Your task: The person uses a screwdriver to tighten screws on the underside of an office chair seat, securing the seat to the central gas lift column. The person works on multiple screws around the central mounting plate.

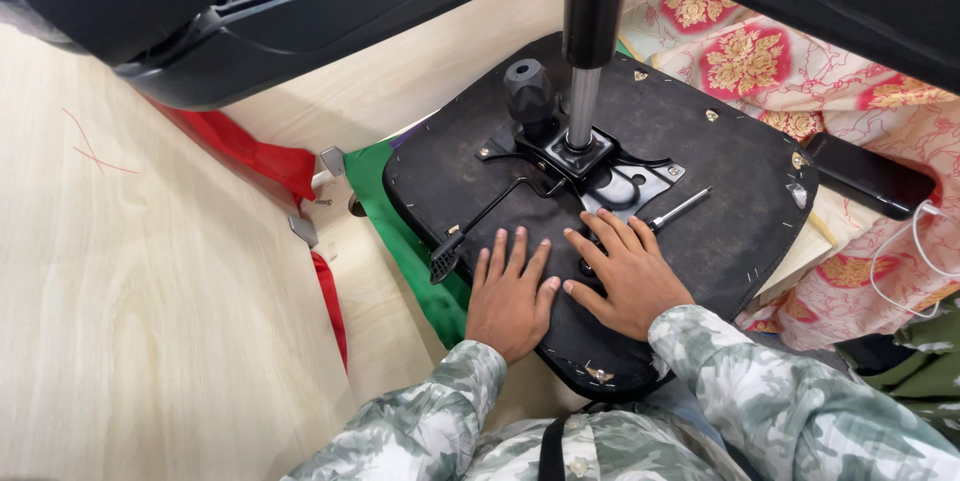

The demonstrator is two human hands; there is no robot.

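Observation:
An upturned black chair seat (720, 156) lies in front of me, its fabric underside facing up. A black metal mechanism plate (600, 169) is fixed at its middle, with a gas cylinder (590, 41) rising from it and a round black knob (528, 91) beside it. A thin lever (478, 223) runs from the plate toward the seat's left edge. My left hand (512, 291) lies flat on the seat, fingers spread, holding nothing. My right hand (625, 276) rests flat beside it, its fingers lying over the handle of a screwdriver (680, 209) whose metal shaft points up and right.
Black plastic chair-base legs (300, 1) hang across the top. Green cloth (385, 201) and red cloth (250, 153) lie under the seat's left side on a pale wooden floor (120, 291). To the right are floral fabric (780, 61), a black phone (870, 176) and a white cable (900, 251).

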